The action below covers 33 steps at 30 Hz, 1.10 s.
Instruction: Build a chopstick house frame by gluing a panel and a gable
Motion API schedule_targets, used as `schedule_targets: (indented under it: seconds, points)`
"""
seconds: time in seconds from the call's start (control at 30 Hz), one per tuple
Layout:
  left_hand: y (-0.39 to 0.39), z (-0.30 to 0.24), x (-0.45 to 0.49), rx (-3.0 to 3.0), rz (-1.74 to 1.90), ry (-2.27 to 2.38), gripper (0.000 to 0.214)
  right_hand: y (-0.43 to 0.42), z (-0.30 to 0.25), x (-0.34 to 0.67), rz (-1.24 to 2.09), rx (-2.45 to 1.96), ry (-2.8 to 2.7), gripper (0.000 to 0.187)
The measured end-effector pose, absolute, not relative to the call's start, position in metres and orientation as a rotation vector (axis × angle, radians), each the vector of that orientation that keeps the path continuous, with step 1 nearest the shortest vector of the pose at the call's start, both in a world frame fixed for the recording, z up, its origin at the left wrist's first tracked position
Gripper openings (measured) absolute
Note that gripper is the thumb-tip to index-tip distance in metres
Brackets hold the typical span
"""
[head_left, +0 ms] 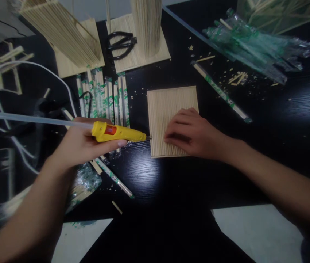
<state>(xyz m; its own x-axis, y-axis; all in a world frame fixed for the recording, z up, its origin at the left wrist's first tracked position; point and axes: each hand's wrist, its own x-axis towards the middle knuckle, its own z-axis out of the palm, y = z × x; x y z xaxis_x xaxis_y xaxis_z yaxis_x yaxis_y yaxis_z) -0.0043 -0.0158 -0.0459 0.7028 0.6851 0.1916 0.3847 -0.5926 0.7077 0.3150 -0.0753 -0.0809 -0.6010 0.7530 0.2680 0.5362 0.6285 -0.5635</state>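
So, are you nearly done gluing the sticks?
Maybe partway. Done: the square stick panel is whole, and two stick shapes stand on boards behind it. In hand: the left hand holds the yellow glue gun at the panel's edge; the right hand presses the panel. Left: a row of wrapped chopsticks, unopened.

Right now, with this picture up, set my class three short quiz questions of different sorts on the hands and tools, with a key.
1. True or false: the left hand holds a yellow glue gun.
2. The right hand lies flat on: A a cup; B the stick panel; C a book.
3. Which black tool lies on the far board?
Key: 1 true; 2 B; 3 scissors.
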Motion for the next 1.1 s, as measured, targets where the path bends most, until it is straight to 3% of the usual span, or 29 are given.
schedule_targets:
  seconds: [0.43,0.83,1.1]
  points:
    - [-0.016,-0.05,-0.004,2.261,0.663,0.871,0.011,-0.084,-0.072,0.304,0.184,-1.054,-2.65,0.028]
    - [-0.017,-0.054,-0.007,2.264,0.599,0.926,0.009,-0.077,-0.073,0.314,0.736,-1.054,-2.34,0.015]
    - [-0.016,-0.054,-0.007,2.312,0.609,0.913,0.015,-0.082,-0.073,0.309,0.594,-1.077,-2.453,0.016]
